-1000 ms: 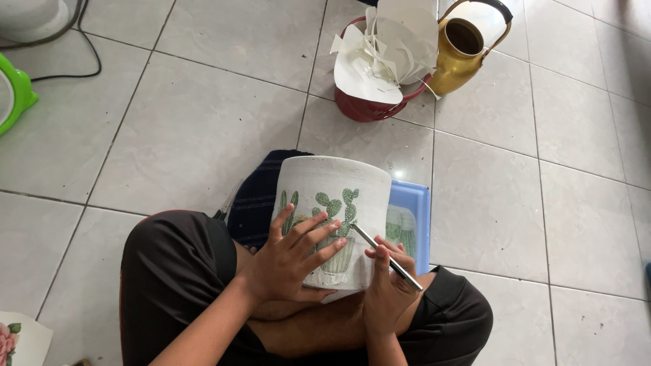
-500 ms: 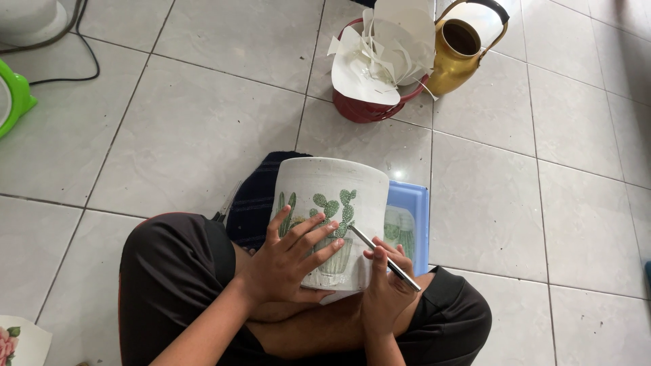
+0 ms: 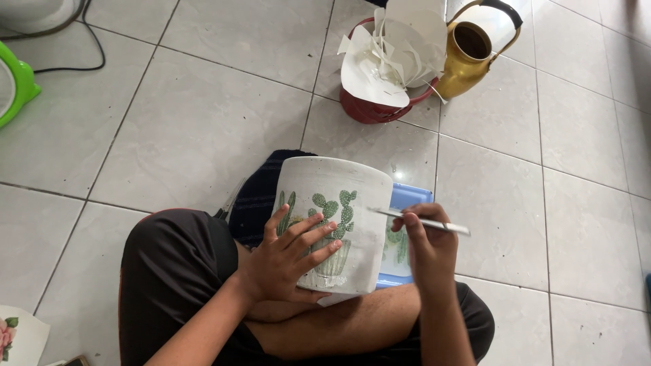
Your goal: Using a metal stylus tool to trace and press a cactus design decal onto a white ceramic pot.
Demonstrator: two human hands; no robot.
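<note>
A grey-white cylindrical pot (image 3: 346, 186) with green cactus pictures on its side rests on my crossed legs. My left hand (image 3: 288, 257) lies spread flat against the pot's side, over the cactus picture. My right hand (image 3: 427, 247) is to the right of the pot and pinches a thin white brush (image 3: 420, 220), held nearly level with its tip at the pot's right wall. Behind the pot lies a blue tray (image 3: 407, 196) holding paper with cactus prints.
A dark red bowl (image 3: 373, 108) full of white paper scraps stands on the tiled floor ahead, with a gold kettle-shaped can (image 3: 468, 57) to its right. A green object (image 3: 17, 85) and a black cable (image 3: 81, 41) are at far left. A flower print (image 3: 13, 332) lies bottom left.
My right hand has lifted and moved right, off the pot's front; the brush now lies nearly level with its tip at the pot's right edge. The left hand stays on the pot.
</note>
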